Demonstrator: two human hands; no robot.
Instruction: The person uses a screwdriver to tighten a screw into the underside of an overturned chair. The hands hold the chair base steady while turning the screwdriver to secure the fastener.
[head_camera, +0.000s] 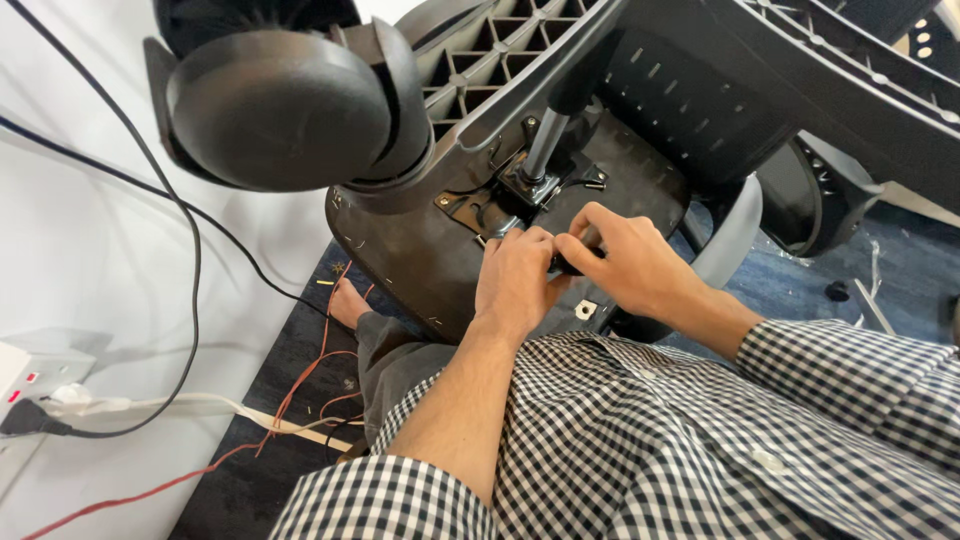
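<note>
An office chair lies tipped over with the dark underside of its seat (420, 250) facing me. A metal mechanism plate (530, 185) with a grey gas cylinder (545, 145) sits at the middle of it. My left hand (515, 280) rests on the seat underside just below the plate, fingers curled. My right hand (620, 262) meets it from the right, and both pinch a small black part (568, 264) between the fingertips. A black caster wheel (275, 105) of the chair base looms close at upper left.
Black cables (190, 250) hang down the white wall at left to a white power strip (30, 375). Red and orange wires (300, 385) trail on the dark floor by my bare foot (347, 305). A grey armrest (730, 240) stands at right, with a small white fitting (586, 310) on the seat.
</note>
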